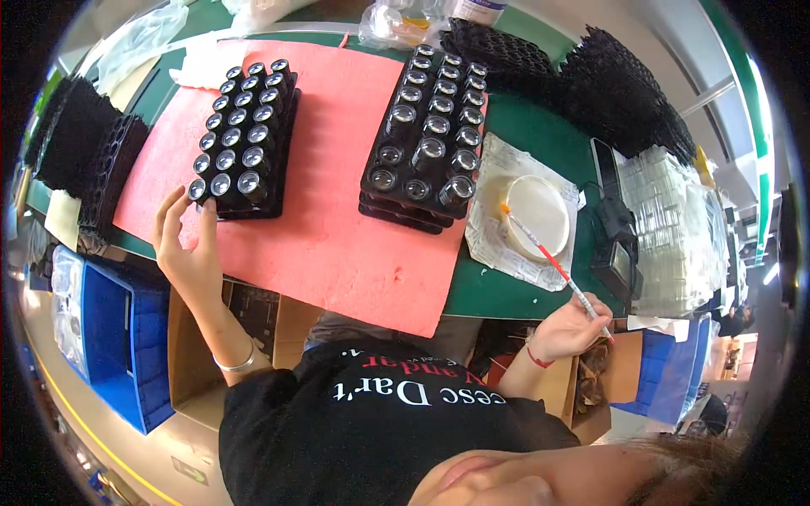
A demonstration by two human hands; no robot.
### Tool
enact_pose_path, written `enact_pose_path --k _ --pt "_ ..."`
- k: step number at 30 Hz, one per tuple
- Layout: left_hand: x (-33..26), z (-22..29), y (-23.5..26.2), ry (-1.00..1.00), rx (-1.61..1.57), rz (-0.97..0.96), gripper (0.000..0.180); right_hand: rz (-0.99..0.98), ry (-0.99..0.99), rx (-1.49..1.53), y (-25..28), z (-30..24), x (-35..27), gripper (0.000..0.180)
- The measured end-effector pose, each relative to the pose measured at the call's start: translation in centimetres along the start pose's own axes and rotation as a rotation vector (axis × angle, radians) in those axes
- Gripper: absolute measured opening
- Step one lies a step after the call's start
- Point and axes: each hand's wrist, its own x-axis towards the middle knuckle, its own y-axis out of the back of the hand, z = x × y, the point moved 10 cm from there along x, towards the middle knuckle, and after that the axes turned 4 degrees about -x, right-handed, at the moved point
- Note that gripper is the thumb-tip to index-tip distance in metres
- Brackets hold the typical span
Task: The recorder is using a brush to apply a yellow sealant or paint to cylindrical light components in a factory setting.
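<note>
Left tray (245,139): black, slotted, filled with small black cylindrical parts with glassy tops, standing upright in rows. It sits on a pink mat (329,244) laid over the green tabletop (540,135). Near-left corner part (198,189) is touched by fingertips of the left hand (187,249); that hand is spread, fingers extended, nothing gripped, palm resting at the mat's edge just beside the tray.

Right hand (569,327): closed in a pen-style grasp on a thin white-and-red stick (548,260). The stick's far end, with an orange tip, lies over a shallow round white dish (536,211), which rests on a sheet of white paper (515,253) to the right of the mat. Whether the tip touches the dish's contents cannot be told.

Right tray (426,135): same kind, seemingly stacked on another, also loaded with parts; apart from both hands.

Surroundings: stacks of empty black trays (76,135) at far left and black mesh trays (607,84) at far right; clear plastic packs (666,211) and a small black device (616,253) beside the dish; blue bin (110,337) below the tabletop edge.

Judgement: step in hand looks like loading the stick at the dish while the left hand steadies the left tray at its corner part. The next move would call for carrying the tip across the mat to a single part without brushing neighbours.
</note>
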Motion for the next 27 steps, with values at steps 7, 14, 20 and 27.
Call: enact_pose_path --k 7,14,20,27 --pt "0.6 0.5 -0.1 -0.092 0.026 -0.028 0.021 -0.140 0.017 0.072 -0.1 0.0 0.0 0.031" --pt "1.2 1.0 0.1 -0.117 0.044 -0.082 0.019 -0.099 0.021 0.039 0.7 0.4 0.1 0.035" --pt "1.7 0.6 0.0 -0.119 0.030 -0.148 0.019 -0.081 0.031 0.024 0.6 0.5 -0.1 0.034" --pt "4.6 -1.1 2.0 -0.271 0.061 -0.328 0.032 -0.086 0.020 0.030 1.1 0.4 0.0 0.035"
